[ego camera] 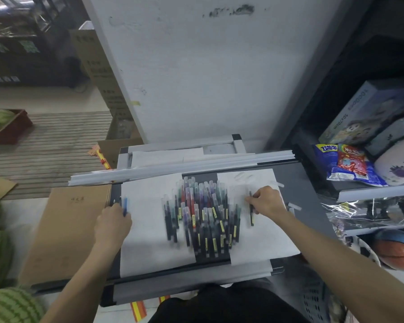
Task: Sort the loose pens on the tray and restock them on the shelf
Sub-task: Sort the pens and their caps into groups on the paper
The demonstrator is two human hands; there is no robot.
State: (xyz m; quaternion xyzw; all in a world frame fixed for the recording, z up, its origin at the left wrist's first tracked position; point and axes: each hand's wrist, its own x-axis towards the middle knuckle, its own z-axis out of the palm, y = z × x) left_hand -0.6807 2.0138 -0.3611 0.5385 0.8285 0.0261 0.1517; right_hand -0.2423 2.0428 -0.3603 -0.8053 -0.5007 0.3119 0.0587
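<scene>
- The left hand (113,223) is curling its fingers around a blue pen (125,203), gripping it with the tip pointing toward 12 o'clock, at the 9 o'clock edge of the left paper sheet (147,241).
- The right hand (266,201) is pinching a dark pen (251,216) between thumb and fingers; the pen is running from 12 to 6 o'clock over the right paper sheet (261,241).
- Between the two hands, the pile of pens (201,213) is lying in the middle of the tray (296,176), spreading across the inner edges of both sheets and the dark strip between them. Most pens are lying roughly 12 to 6 o'clock, clear caps at the far end, yellow labels showing on many dark barrels.
- The left hand is sitting at 9 o'clock of the pile, well apart from it; the right hand is at 3 o'clock, just beside it.
- The shelf (371,193) is standing at 3 o'clock of the tray, carrying a snack bag (350,164) and a puzzle box (359,113), with a basketball (397,252) lower down.
- A cardboard sheet (65,229) is lying at 9 o'clock of the tray, touching its edge.
- A watermelon (9,304) is showing at 7 o'clock.
</scene>
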